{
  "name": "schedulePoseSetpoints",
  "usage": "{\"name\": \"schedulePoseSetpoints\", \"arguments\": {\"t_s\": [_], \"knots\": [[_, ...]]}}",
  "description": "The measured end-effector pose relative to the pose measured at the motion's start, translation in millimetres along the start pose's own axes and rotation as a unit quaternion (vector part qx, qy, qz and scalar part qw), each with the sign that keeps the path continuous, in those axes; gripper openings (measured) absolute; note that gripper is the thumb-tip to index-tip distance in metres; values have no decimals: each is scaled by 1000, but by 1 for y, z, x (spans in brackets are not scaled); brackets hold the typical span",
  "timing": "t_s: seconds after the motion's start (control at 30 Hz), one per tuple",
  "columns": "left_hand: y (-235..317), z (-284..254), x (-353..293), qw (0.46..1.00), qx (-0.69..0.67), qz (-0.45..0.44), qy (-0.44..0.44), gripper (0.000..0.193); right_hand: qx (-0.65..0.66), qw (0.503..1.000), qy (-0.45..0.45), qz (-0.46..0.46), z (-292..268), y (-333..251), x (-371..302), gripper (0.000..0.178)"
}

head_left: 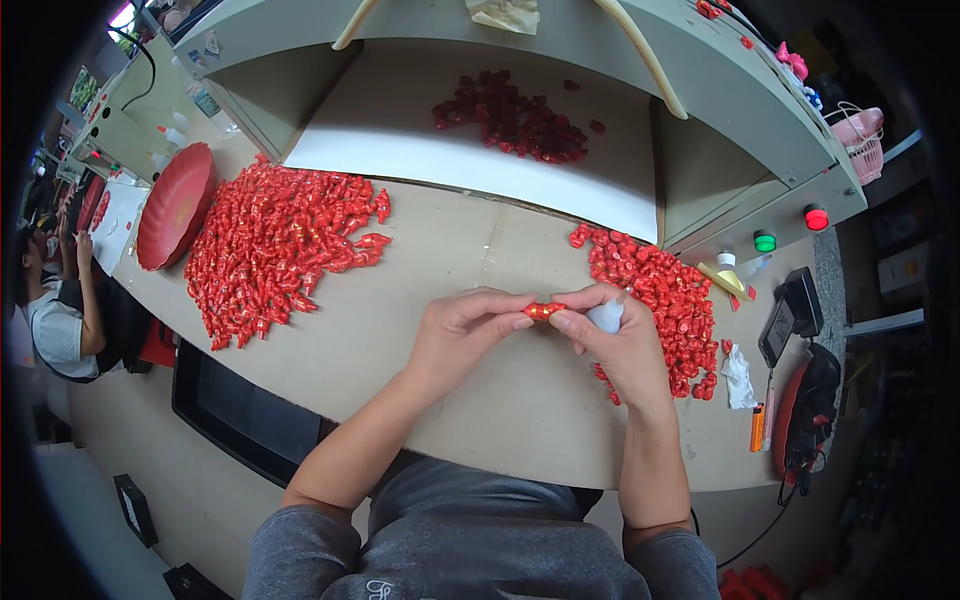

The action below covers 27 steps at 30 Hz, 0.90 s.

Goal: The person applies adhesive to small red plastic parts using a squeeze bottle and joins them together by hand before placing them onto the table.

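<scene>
Closest to me, my grey shirt is filling the bottom of the view, and my bare forearms are reaching out over the beige tabletop. Here at the middle, my left hand is closing thumb against fingers, pinching one end of a small red piece with gold glints. My right hand is gripping the other end between thumb and forefinger, so the piece is lying crosswise between my two hands, above the table. That same right hand is also holding a small whitish bottle, tucked among its curled fingers.

Just beside my right hand, a heap of red caps is spreading, with a crumpled white tissue and an orange lighter lying to its right. Over to the left, a bigger mound of glossy red pieces is sprawling, and a red scalloped dish is leaning at its far side.

Farther out, a pale grey cabinet is standing open towards me, with dark red pieces sitting on its white floor. Round green and red buttons are showing on its front. Away to the left, another person is sitting at the bench.
</scene>
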<state>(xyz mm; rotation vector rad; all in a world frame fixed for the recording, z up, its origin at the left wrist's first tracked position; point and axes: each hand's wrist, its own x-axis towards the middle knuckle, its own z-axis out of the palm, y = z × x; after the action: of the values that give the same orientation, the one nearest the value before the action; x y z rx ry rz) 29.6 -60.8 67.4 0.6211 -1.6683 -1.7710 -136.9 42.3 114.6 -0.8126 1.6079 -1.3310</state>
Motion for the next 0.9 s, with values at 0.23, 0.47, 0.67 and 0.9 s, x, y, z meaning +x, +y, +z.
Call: {"name": "schedulePoseSetpoints", "arguments": {"t_s": [0.23,0.47,0.67,0.9], "knots": [[-7,1,3,1000,16,-10,-5,20,-6,1000,-12,-19,-3,4,4,11],[-9,-3,2,999,35,-28,15,18,-17,999,-20,-20,3,5,10,11],[-13,6,7,999,35,30,-7,17,-79,996,34,-1,-3,-3,0,11],[-14,-2,-2,999,30,36,-7,18,-42,999,11,-1,4,7,2,8]]}}
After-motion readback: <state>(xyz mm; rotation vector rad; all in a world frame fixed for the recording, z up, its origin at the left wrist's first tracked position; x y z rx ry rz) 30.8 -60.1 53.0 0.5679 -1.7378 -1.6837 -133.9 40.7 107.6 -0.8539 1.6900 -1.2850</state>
